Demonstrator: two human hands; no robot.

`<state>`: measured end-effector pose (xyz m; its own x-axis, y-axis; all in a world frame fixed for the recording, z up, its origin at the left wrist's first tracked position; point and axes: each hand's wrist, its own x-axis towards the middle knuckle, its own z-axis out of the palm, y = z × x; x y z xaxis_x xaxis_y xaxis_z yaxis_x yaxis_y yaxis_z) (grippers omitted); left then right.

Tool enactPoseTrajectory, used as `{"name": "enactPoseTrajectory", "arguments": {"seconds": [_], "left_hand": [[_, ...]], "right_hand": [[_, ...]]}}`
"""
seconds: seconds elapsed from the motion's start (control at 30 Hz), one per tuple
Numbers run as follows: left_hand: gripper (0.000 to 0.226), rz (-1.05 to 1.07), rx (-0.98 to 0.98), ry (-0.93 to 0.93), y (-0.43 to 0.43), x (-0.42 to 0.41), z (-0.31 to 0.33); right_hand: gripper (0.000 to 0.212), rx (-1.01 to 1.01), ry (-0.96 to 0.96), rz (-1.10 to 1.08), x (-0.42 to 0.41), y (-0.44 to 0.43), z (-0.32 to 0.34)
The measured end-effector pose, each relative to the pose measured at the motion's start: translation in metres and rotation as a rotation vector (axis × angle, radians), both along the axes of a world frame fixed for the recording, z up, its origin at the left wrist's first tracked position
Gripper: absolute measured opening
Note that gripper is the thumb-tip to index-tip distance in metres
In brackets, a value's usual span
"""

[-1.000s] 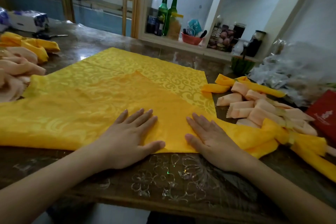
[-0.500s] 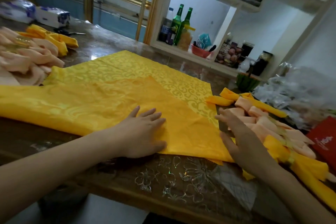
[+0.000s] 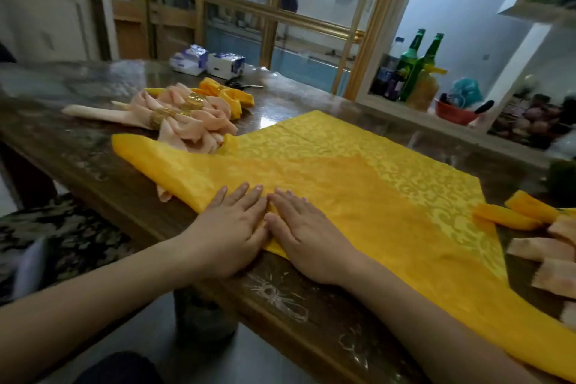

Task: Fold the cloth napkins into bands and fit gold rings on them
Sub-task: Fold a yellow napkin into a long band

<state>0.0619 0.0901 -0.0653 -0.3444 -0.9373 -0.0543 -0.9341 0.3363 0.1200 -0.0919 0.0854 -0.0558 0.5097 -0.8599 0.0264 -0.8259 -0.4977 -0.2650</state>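
Pressing one yellow napkin [image 3: 358, 196], two hands, left hand [image 3: 232, 227], right hand [image 3: 304, 232]

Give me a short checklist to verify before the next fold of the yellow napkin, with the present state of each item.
1. Left hand and right hand press flat on the yellow napkin, fingers straight: ok.
2. Napkin lies fully on the table: cannot tell at the lower right.
3. Napkin's left end free of the pink napkins: not ok, a pink piece shows under its edge.
4. Folded layer smooth: cannot tell, blurred.
5. A loose ring in sight: not ok, the gold rings seen sit on pink napkins.
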Motion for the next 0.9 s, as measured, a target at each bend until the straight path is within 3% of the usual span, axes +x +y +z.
{"name": "enactPoseTrajectory", "arguments": {"seconds": [0.2, 0.33, 0.43, 0.6, 0.7, 0.83, 0.9], "left_hand": [[0.074, 0.044, 0.061, -0.028, -0.005, 0.050, 0.002], [0.109, 0.100, 0.061, -0.015, -0.001, 0.095, 0.002], [0.105, 0.212, 0.040, -0.039, -0.006, 0.128, 0.002], [0.138, 0.287, 0.105, 0.036, -0.013, 0.154, 0.008], [0.110, 0.363, 0.076, -0.021, -0.013, 0.157, 0.010], [0.082, 0.474, 0.062, -0.059, -0.011, 0.163, 0.021], [0.076, 0.500, -0.119, -0.065, -0.014, 0.148, 0.033]], "right_hand": [[0.066, 0.029, 0.121, 0.010, -0.001, -0.009, -0.006], [0.067, 0.044, 0.136, 0.028, 0.003, -0.009, -0.005], [0.072, 0.053, 0.138, 0.026, 0.003, -0.009, -0.005], [0.100, 0.023, 0.106, 0.031, 0.003, -0.010, -0.009], [0.076, 0.047, 0.117, 0.016, 0.004, -0.008, -0.006], [0.066, 0.039, 0.131, 0.005, 0.006, -0.007, -0.004], [0.063, 0.044, 0.124, 0.001, 0.007, -0.006, -0.004]]}}
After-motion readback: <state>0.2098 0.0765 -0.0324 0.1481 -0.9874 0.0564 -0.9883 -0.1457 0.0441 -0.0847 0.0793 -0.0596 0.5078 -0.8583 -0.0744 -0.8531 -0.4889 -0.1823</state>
